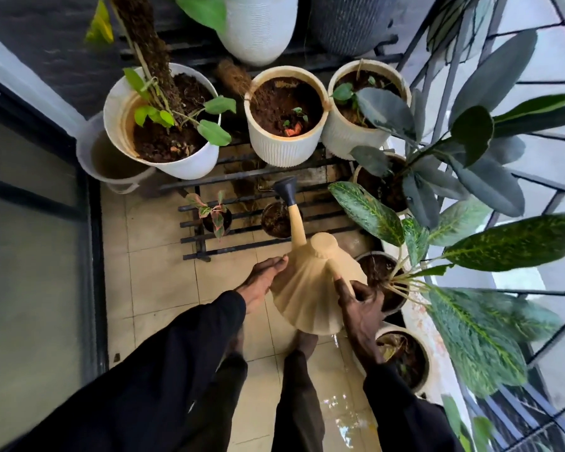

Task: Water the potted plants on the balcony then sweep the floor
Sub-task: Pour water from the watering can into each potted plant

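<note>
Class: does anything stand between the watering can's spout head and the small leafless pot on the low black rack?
Nothing visible does. The spout head of the watering can hangs over the rack, the spout crossing the right edge of the small pot; the red-leaved plant stands off to its left.

No writing, label, brand mark, number or sign can be read anywhere. The pots (284, 148) and the watering can (307, 288) show plain, unmarked surfaces.
</note>
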